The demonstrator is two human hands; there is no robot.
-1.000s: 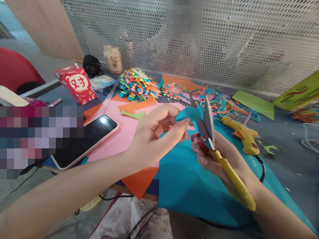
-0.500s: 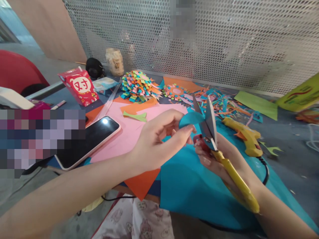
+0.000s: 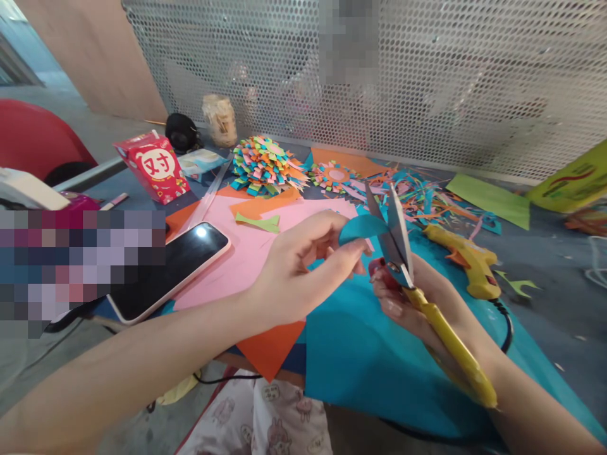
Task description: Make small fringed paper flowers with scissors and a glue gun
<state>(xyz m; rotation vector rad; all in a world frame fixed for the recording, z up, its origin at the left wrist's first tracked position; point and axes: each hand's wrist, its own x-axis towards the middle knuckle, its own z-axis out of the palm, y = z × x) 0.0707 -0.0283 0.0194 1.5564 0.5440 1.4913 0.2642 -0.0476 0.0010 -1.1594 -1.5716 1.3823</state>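
Note:
My left hand (image 3: 303,265) pinches a small curved strip of teal paper (image 3: 361,229) between thumb and fingers, above the table. My right hand (image 3: 417,303) grips yellow-handled scissors (image 3: 403,265), blades parted around the strip's right end. Both hands hover over a large teal paper sheet (image 3: 379,360) that lies on pink paper (image 3: 246,253) and orange paper (image 3: 270,347).
A phone (image 3: 168,268) lies left on the pink sheet. A yellow glue gun (image 3: 467,259) rests right of the scissors. Behind are a multicoloured paper flower (image 3: 265,164), paper scraps (image 3: 417,196), a red carton (image 3: 154,167), a jar (image 3: 220,120) and a perforated metal screen (image 3: 427,76).
Both hands with strip and scissors have shifted slightly right; the scissor blades stay parted on the strip.

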